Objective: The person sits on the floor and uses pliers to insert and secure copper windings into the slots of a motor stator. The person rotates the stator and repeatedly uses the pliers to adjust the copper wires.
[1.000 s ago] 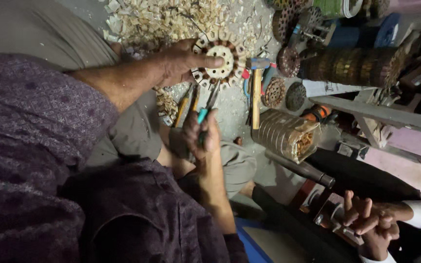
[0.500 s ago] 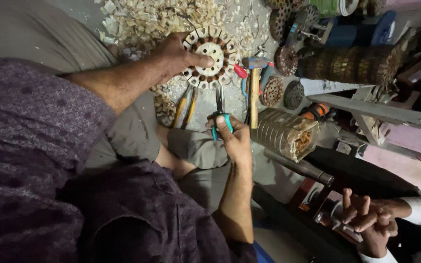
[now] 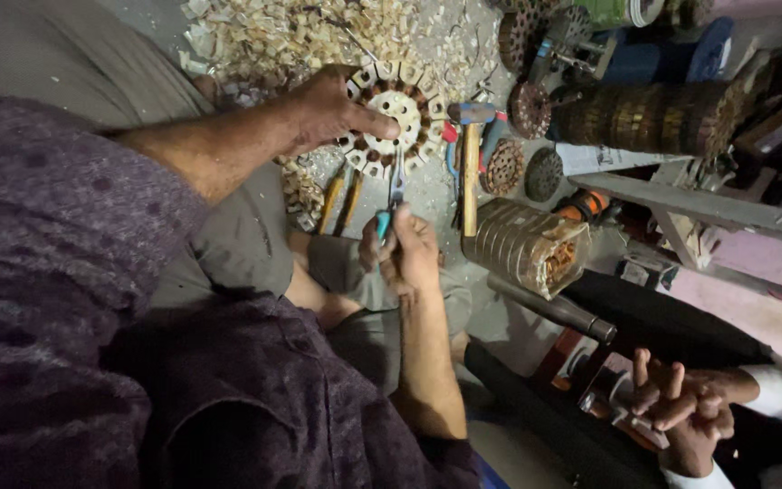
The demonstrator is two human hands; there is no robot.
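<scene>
My left hand (image 3: 332, 113) rests on and grips a round motor stator (image 3: 397, 118) with pale slot liners around its ring, holding it against the floor. My right hand (image 3: 406, 252) is closed around teal-handled pliers (image 3: 394, 192), whose jaws point up at the stator's lower edge. I sit on the floor in a purple patterned shirt and grey trousers.
A wooden-handled hammer (image 3: 469, 163) lies right of the stator. A heap of pale insulation scraps (image 3: 300, 36) covers the floor beyond. Wound stators (image 3: 504, 167), a large winding bundle (image 3: 527, 244) and a long stacked core (image 3: 653, 113) sit at right. Another person's clasped hands (image 3: 681, 407) are at lower right.
My right hand rose with the pliers from beside the tools on the floor toward the stator's lower edge. My left hand shifted its hold on the stator.
</scene>
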